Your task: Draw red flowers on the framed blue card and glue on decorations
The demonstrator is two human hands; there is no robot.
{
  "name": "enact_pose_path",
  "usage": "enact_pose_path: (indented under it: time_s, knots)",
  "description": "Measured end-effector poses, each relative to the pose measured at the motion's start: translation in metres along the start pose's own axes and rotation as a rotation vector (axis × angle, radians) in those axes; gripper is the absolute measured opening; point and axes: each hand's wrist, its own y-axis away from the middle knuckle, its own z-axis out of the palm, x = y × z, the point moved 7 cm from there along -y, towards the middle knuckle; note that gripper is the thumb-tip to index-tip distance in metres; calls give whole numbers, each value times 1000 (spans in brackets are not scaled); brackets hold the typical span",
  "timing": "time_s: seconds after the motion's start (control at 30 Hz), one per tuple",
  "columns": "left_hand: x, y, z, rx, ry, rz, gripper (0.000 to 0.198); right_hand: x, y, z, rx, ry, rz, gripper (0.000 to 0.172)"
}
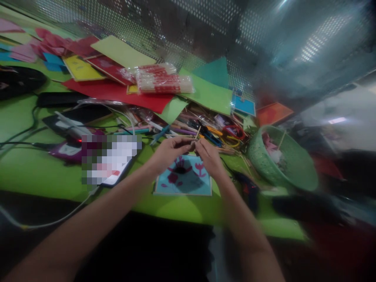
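Observation:
A thin wooden stick (pixel 198 133) pokes up from between my fingertips. My left hand (pixel 173 150) pinches at its lower end, fingers curled inward. Close against it, my right hand (pixel 209 156) is also closed on the stick, fingertips nearly meeting those of the left. Something small and dark may sit between the fingertips, but it is too small to name. Below both hands lies a light-blue card (pixel 185 187) with dark pink flower and leaf shapes and a pale strip along its edge. My hands hide its upper part and shade its middle.
Left of my arm lies a phone (pixel 117 172), with cables nearby. A green basket (pixel 264 172) stands at the right, near a dark glue gun (pixel 248 188). Scissors (pixel 217 135), coloured paper (pixel 211 94) and wrapped sticks (pixel 164 83) crowd the back of the green table (pixel 123 201).

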Motion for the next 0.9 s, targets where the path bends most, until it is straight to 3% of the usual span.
enact_pose_path:
  time_s: [0.23, 0.67, 0.9]
  knots:
    - [-2, -1, 0, 6, 3, 17, 52, -6, 1, 0, 0, 78, -1, 28]
    - [-10, -3, 1, -1, 72, -35, 52, 4, -1, 2, -8, -178, 63, 27]
    - [-8, -2, -2, 14, 51, -62, 50, -1, 1, -5, -17, 120, 8, 32]
